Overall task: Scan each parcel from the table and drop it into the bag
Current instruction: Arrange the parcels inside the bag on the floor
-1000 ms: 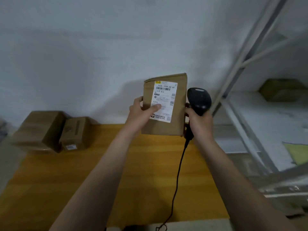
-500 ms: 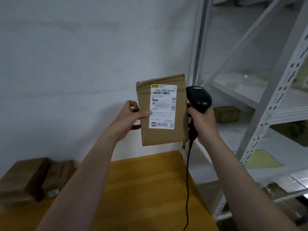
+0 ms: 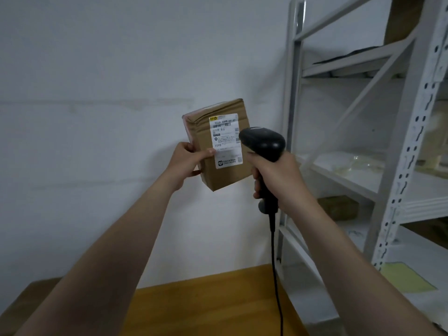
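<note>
A brown cardboard parcel (image 3: pixel 219 151) with a white shipping label faces me, held up in front of the white wall. My left hand (image 3: pixel 185 163) grips its left edge, thumb on the front by the label. My right hand (image 3: pixel 276 175) grips the handle of a black barcode scanner (image 3: pixel 263 143), whose head sits just right of the label and covers the parcel's right edge. The scanner's cable (image 3: pixel 276 275) hangs down past the table. No bag is in view.
The yellow wooden table (image 3: pixel 206 306) shows at the bottom, with part of a brown box (image 3: pixel 19 309) at its far left. A white metal shelving rack (image 3: pixel 397 166) stands on the right, holding a small box (image 3: pixel 338 207) and a yellow sheet (image 3: pixel 407 277).
The view has tilted up and right, so the table and the boxes on it sank lower. The parcel has turned slightly, showing its left side, and the scanner head moved in front of the label's right edge.
</note>
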